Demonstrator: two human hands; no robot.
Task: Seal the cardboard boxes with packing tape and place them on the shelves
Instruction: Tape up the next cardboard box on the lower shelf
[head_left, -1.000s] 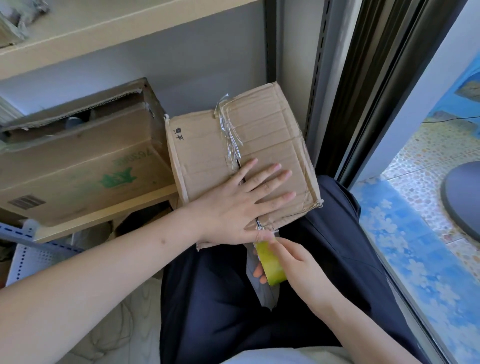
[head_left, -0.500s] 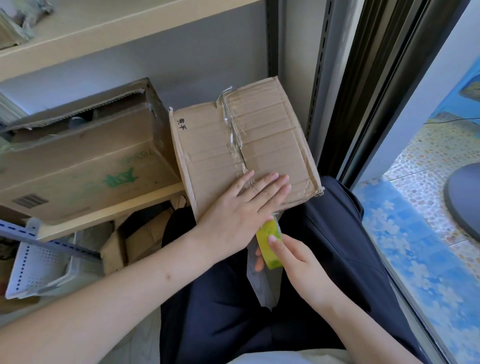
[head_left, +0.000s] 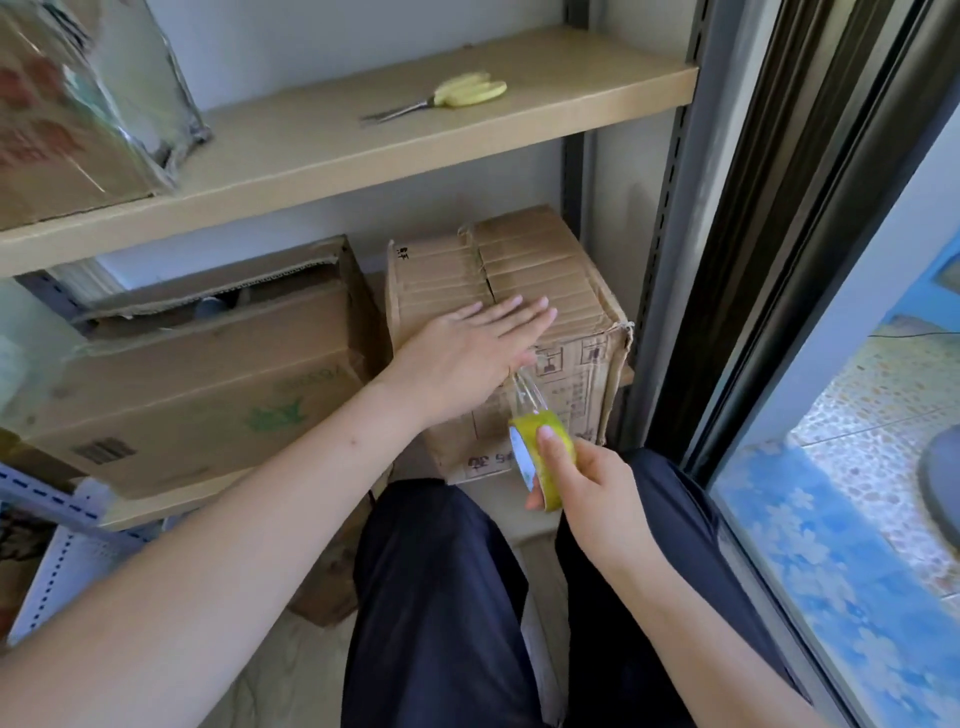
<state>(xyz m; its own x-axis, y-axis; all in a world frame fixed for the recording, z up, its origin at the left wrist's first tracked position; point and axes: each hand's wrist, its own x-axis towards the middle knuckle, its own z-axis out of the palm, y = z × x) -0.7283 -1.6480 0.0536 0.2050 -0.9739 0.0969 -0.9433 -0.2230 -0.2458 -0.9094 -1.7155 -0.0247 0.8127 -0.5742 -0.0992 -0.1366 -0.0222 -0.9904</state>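
1. Pressing flat on the top of the cardboard box (head_left: 540, 270), the left hand (head_left: 467, 358) lies palm down with its fingers straight and together, pointing right across the centre seam; it holds nothing.
2. Its forearm reaches in from the lower left.
3. The right hand (head_left: 587, 483) has its grip closed around a yellow tape roll (head_left: 540, 452), thumb on the outer face, just in front of the box's front side.
4. A clear strip of tape (head_left: 527, 389) runs from the roll up to the box's top front edge.
5. The box stands on the lower shelf (head_left: 156, 512), beside a larger box (head_left: 208, 384).
6. Yellow-handled scissors (head_left: 441, 98) lie on the upper shelf (head_left: 332, 156).
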